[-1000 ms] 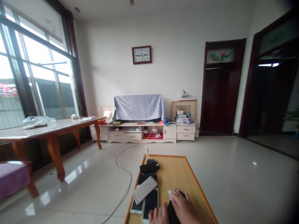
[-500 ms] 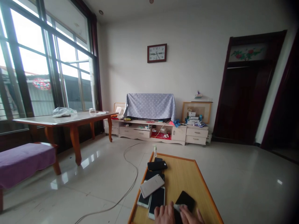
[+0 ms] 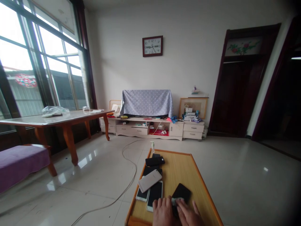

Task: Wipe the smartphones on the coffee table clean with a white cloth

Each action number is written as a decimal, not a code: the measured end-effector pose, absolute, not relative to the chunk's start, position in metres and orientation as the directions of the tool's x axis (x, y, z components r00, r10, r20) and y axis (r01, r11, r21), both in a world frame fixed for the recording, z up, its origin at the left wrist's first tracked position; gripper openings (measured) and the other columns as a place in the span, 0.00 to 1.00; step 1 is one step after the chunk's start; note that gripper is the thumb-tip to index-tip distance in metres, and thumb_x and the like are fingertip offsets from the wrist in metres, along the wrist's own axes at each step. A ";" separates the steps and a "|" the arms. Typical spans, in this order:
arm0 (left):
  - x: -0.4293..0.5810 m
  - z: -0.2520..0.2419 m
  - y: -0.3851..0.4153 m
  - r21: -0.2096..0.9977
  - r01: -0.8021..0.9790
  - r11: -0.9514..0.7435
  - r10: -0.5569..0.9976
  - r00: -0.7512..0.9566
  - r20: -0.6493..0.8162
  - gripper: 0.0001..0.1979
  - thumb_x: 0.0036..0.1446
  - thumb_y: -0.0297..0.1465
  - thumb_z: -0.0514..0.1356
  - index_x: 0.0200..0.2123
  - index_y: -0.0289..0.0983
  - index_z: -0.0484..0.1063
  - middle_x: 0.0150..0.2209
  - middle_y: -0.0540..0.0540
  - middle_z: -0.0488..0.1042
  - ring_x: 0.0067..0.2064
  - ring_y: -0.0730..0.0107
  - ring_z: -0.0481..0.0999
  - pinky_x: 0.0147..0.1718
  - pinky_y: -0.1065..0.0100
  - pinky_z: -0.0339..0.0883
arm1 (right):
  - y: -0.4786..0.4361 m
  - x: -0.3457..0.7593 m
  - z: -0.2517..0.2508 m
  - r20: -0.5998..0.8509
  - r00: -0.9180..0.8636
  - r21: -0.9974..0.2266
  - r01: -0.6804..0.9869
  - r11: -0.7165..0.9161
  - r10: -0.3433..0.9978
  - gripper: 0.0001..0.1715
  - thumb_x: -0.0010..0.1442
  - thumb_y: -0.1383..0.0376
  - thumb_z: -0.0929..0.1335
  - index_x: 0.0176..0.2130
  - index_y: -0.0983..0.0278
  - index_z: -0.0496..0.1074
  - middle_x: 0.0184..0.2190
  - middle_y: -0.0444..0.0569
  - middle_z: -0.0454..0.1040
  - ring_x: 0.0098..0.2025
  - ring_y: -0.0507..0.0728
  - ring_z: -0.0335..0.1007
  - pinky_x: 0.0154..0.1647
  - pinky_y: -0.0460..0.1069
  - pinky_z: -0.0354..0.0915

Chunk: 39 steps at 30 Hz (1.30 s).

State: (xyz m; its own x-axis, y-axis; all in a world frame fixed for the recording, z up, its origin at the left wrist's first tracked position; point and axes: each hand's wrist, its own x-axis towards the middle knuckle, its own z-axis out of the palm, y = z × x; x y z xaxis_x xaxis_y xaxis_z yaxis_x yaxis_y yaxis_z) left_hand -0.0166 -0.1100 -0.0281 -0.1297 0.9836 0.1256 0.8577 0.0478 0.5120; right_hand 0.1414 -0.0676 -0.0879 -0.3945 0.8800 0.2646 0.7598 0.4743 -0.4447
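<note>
My left hand is at the near end of the wooden table, fingers bent and pressed together along the left side of a dark phone. A small whitish cloth is pressed under the fingers of my right hand, on the dark surface. Just beyond the fingers lies a black phone, turned at an angle; the hands hide whether it is separate from the dark one. To the left, a pale gold phone rests face down across white-edged phones.
More dark phones lie along the left edge of the wooden table. A pump bottle stands at its far corner. A cable runs over the floor, with a long table and a purple-covered bench farther left.
The whole view has shifted a little to the right and down. Both hands stay at the dark phone, and the cloth remains under the right fingers.
</note>
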 end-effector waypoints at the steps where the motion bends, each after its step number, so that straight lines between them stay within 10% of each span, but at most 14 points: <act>1: -0.015 -0.024 -0.112 0.507 0.861 0.046 0.983 -0.129 0.130 0.30 0.55 0.50 0.59 0.57 0.42 0.72 0.50 0.42 0.79 0.54 0.46 0.72 0.59 0.46 0.52 | -0.061 0.148 -0.079 0.242 -0.373 -0.443 0.779 0.444 0.896 0.27 0.71 0.52 0.57 0.63 0.49 0.70 0.61 0.45 0.73 0.66 0.66 0.65 0.72 0.73 0.46; 6: -0.013 -0.015 -0.117 0.488 0.872 0.033 0.989 -0.099 0.109 0.41 0.43 0.51 0.67 0.59 0.41 0.70 0.53 0.41 0.78 0.56 0.43 0.71 0.60 0.46 0.52 | -0.037 0.157 -0.050 0.222 -0.247 -0.405 0.857 0.319 0.943 0.32 0.73 0.53 0.53 0.66 0.60 0.66 0.63 0.55 0.70 0.70 0.66 0.58 0.73 0.73 0.39; 14: -0.017 -0.029 -0.109 0.494 0.868 0.044 0.985 -0.119 0.123 0.23 0.64 0.39 0.52 0.59 0.44 0.71 0.52 0.44 0.79 0.54 0.52 0.73 0.59 0.51 0.53 | -0.072 0.131 -0.075 0.187 -0.476 -0.463 0.728 0.505 0.859 0.24 0.70 0.51 0.59 0.61 0.44 0.71 0.61 0.42 0.73 0.65 0.68 0.66 0.71 0.73 0.51; 24: -0.010 -0.019 -0.114 0.499 0.865 0.050 0.984 -0.128 0.122 0.43 0.41 0.51 0.67 0.61 0.41 0.69 0.54 0.40 0.78 0.56 0.45 0.71 0.60 0.49 0.51 | -0.016 0.139 -0.037 0.224 -0.225 -0.394 0.869 0.300 0.948 0.33 0.73 0.53 0.52 0.66 0.63 0.66 0.65 0.58 0.68 0.71 0.68 0.56 0.72 0.73 0.39; 33: -0.016 -0.032 -0.112 0.461 0.887 -0.011 0.980 -0.082 0.182 0.23 0.68 0.40 0.49 0.62 0.43 0.68 0.51 0.43 0.79 0.54 0.52 0.73 0.56 0.51 0.53 | -0.083 0.131 -0.058 0.142 -0.541 -0.488 0.691 0.534 0.829 0.26 0.73 0.54 0.57 0.64 0.48 0.68 0.64 0.46 0.69 0.68 0.65 0.61 0.73 0.73 0.44; 39: -0.009 -0.025 -0.117 0.490 0.872 -0.021 0.965 -0.111 0.239 0.37 0.49 0.51 0.65 0.59 0.40 0.69 0.51 0.41 0.78 0.53 0.47 0.71 0.58 0.49 0.50 | -0.051 0.162 -0.042 0.196 -0.305 -0.402 0.842 0.360 0.932 0.30 0.74 0.53 0.53 0.65 0.57 0.67 0.66 0.51 0.68 0.71 0.64 0.57 0.73 0.73 0.38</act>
